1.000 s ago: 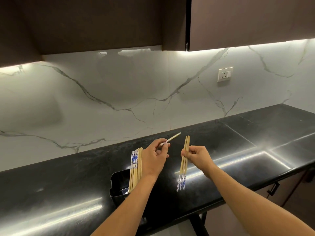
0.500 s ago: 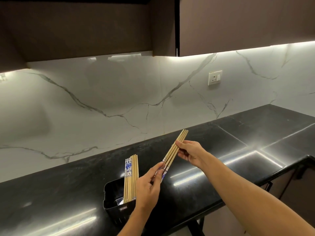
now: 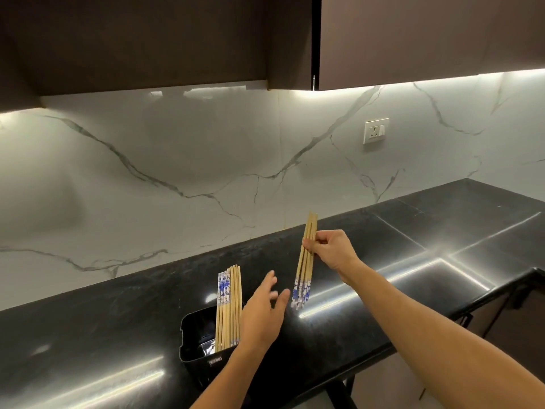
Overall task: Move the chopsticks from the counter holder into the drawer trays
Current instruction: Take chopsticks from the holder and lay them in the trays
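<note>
1. Black, polished stone table runs across the lower view, with a white grey-veined marble wall behind it and dark brown cabinets above.
2. Near the table's front edge stands a black rectangular plastic holder. A bundle of pale bamboo chopsticks with blue-and-white patterned ends stands upright in its right part, some patterned ends up and some down.
3. Just right of that bundle hovers the left hand, its grip open and empty, fingers spread and stretched forward. It is near the holder's chopsticks, but whether it touches them cannot be told.
4. Further right, above the table, a second bundle of the same bamboo chopsticks hangs slightly tilted, patterned ends down and plain tips up, apart from the left hand's fingertips.
5. The right hand has its grip closed around the upper half of that second bundle, fingers curled over the sticks.
6. On the wall to the far right sits a white socket plate.
7. No drawer tray can be made out in this view.
</note>
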